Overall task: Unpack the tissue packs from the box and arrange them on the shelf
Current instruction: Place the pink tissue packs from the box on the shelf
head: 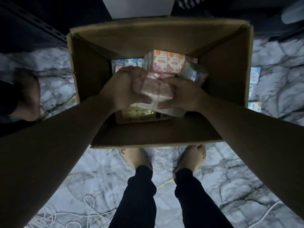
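Tissue pack (153,90), pink-white bundle, held above open cardboard box (230,63) between both hands. Print on it blurred, unreadable. Left hand (126,87) curled round pack's left end, thumb on near side; right hand (179,94) grips right end, fingers wrapped over top. More packs in box: pink ones (167,62) with orange dot and red lettering too small to read, blue ones (126,62) at back left. Box on marble-pattern floor (230,175), bare feet (134,157) just beside near wall.

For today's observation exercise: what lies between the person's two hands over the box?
In the head view, a pink tissue pack, gripped by left hand and right hand.
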`<action>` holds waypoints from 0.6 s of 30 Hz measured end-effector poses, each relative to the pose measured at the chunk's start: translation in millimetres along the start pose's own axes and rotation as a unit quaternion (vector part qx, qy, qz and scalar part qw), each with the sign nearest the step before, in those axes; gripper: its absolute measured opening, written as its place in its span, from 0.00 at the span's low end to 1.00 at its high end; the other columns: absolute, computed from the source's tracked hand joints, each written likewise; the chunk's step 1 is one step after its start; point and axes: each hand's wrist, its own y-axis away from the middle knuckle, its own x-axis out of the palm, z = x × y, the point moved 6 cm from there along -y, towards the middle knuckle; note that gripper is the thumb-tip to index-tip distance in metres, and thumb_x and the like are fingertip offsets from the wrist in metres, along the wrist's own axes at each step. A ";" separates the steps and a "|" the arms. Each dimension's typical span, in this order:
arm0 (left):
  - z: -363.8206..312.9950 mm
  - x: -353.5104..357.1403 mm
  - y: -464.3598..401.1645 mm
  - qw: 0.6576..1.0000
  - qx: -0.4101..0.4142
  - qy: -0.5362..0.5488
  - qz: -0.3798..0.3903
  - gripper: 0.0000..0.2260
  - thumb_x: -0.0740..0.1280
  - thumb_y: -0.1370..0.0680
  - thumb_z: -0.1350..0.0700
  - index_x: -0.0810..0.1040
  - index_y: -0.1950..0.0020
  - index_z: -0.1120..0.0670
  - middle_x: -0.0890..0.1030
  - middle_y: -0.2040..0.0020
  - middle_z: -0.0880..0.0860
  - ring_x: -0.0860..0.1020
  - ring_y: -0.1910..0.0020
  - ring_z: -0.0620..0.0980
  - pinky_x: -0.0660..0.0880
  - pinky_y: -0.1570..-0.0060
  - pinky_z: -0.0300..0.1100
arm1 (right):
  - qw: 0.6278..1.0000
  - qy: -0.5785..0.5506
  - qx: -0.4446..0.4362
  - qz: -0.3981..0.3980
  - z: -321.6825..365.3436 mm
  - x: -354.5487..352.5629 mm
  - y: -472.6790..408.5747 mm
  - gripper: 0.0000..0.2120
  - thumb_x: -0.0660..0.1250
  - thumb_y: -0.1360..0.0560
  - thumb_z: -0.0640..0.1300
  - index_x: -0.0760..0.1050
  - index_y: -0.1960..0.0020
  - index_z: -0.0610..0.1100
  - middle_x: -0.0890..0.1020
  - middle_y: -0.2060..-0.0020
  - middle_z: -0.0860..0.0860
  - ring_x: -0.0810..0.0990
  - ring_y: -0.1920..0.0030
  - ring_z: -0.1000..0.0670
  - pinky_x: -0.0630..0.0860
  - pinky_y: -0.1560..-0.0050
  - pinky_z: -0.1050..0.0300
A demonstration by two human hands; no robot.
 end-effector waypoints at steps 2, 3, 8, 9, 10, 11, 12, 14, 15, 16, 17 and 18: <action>-1.8 -9.5 -4.8 1.000 0.010 0.016 0.014 0.35 0.82 0.40 0.34 0.80 0.36 0.45 0.81 0.40 0.46 0.79 0.39 0.47 0.76 0.38 0.47 | 0.998 0.050 0.024 0.000 -12.2 3.3 8.7 0.47 0.82 0.37 0.64 0.69 0.24 0.52 0.77 0.30 0.50 0.75 0.31 0.46 0.73 0.31 0.46; 2.2 -13.9 -7.2 1.000 -0.003 0.021 0.009 0.33 0.82 0.37 0.36 0.80 0.35 0.45 0.80 0.39 0.45 0.78 0.38 0.46 0.74 0.38 0.44 | 0.997 0.064 0.035 -0.008 -18.0 3.5 14.3 0.44 0.82 0.37 0.64 0.70 0.26 0.53 0.78 0.32 0.49 0.76 0.33 0.45 0.75 0.33 0.44; 43.9 -8.3 -19.9 0.985 -0.153 -0.080 0.000 0.36 0.66 0.22 0.34 0.62 0.17 0.46 0.60 0.18 0.56 0.59 0.19 0.56 0.57 0.22 0.47 | 0.994 0.085 0.051 -0.055 -33.1 -7.0 39.8 0.40 0.78 0.39 0.69 0.74 0.33 0.51 0.80 0.37 0.49 0.79 0.38 0.46 0.78 0.38 0.45; 49.6 -2.3 -22.0 0.981 -0.173 -0.090 0.019 0.36 0.63 0.20 0.33 0.57 0.16 0.46 0.55 0.16 0.58 0.55 0.18 0.57 0.56 0.22 0.47 | 0.994 0.074 0.046 -0.065 -34.1 -10.4 44.0 0.41 0.79 0.39 0.69 0.75 0.33 0.50 0.80 0.37 0.49 0.79 0.38 0.46 0.77 0.38 0.48; 53.9 3.0 -23.6 0.978 -0.188 -0.087 0.031 0.36 0.62 0.19 0.34 0.53 0.16 0.46 0.54 0.16 0.59 0.53 0.17 0.57 0.56 0.22 0.47 | 0.994 0.066 0.044 -0.075 -36.2 -13.2 47.8 0.40 0.80 0.38 0.67 0.75 0.33 0.49 0.80 0.37 0.48 0.79 0.38 0.46 0.76 0.38 0.50; 58.4 6.5 -25.9 0.977 -0.196 -0.073 0.030 0.35 0.63 0.18 0.37 0.53 0.16 0.46 0.57 0.17 0.60 0.55 0.18 0.58 0.57 0.23 0.46 | 0.993 0.067 0.043 -0.083 -36.7 -15.3 51.2 0.39 0.82 0.37 0.64 0.75 0.32 0.48 0.80 0.37 0.47 0.78 0.38 0.46 0.75 0.39 0.52; 61.9 7.9 -27.2 0.979 -0.197 -0.054 0.021 0.33 0.66 0.18 0.41 0.57 0.16 0.46 0.63 0.19 0.60 0.61 0.20 0.58 0.61 0.26 0.45 | 0.992 0.077 0.041 -0.089 -37.6 -16.3 53.4 0.39 0.83 0.37 0.62 0.75 0.32 0.47 0.80 0.37 0.46 0.78 0.37 0.45 0.74 0.38 0.52; 63.7 4.0 -24.5 0.981 -0.189 -0.037 -0.025 0.28 0.74 0.22 0.48 0.70 0.24 0.48 0.76 0.28 0.57 0.74 0.30 0.56 0.69 0.35 0.43 | 0.990 0.093 0.034 -0.098 -36.5 -17.1 56.7 0.39 0.83 0.37 0.61 0.75 0.33 0.46 0.80 0.38 0.46 0.77 0.37 0.43 0.73 0.37 0.51; 61.8 -0.3 -21.5 0.981 -0.187 -0.034 -0.050 0.25 0.78 0.25 0.50 0.76 0.29 0.49 0.80 0.34 0.56 0.77 0.35 0.55 0.71 0.40 0.42 | 0.990 0.093 0.031 -0.104 -35.3 -17.8 58.5 0.39 0.83 0.38 0.62 0.76 0.33 0.45 0.80 0.38 0.45 0.77 0.37 0.43 0.75 0.37 0.51; 59.3 -3.7 -18.3 0.980 -0.186 -0.026 -0.070 0.23 0.79 0.27 0.51 0.79 0.34 0.50 0.82 0.38 0.54 0.79 0.38 0.53 0.73 0.42 0.40 | 0.989 0.092 0.025 -0.111 -32.5 -19.4 60.8 0.39 0.83 0.38 0.62 0.77 0.33 0.45 0.81 0.39 0.44 0.78 0.38 0.43 0.75 0.37 0.49; 55.1 -6.4 -14.5 0.980 -0.181 -0.020 -0.084 0.21 0.80 0.28 0.52 0.81 0.37 0.49 0.83 0.40 0.54 0.80 0.40 0.52 0.73 0.44 0.40 | 0.989 0.091 0.021 -0.118 -29.0 -21.0 64.0 0.40 0.82 0.38 0.64 0.77 0.33 0.45 0.81 0.39 0.44 0.78 0.38 0.43 0.76 0.37 0.47; 48.8 -9.2 -9.9 0.980 -0.174 -0.019 -0.094 0.20 0.80 0.29 0.51 0.81 0.38 0.48 0.82 0.41 0.55 0.80 0.41 0.52 0.74 0.44 0.40 | 0.988 0.090 0.020 -0.126 -26.3 -23.0 67.9 0.40 0.81 0.38 0.65 0.78 0.33 0.46 0.81 0.40 0.44 0.78 0.39 0.42 0.76 0.37 0.46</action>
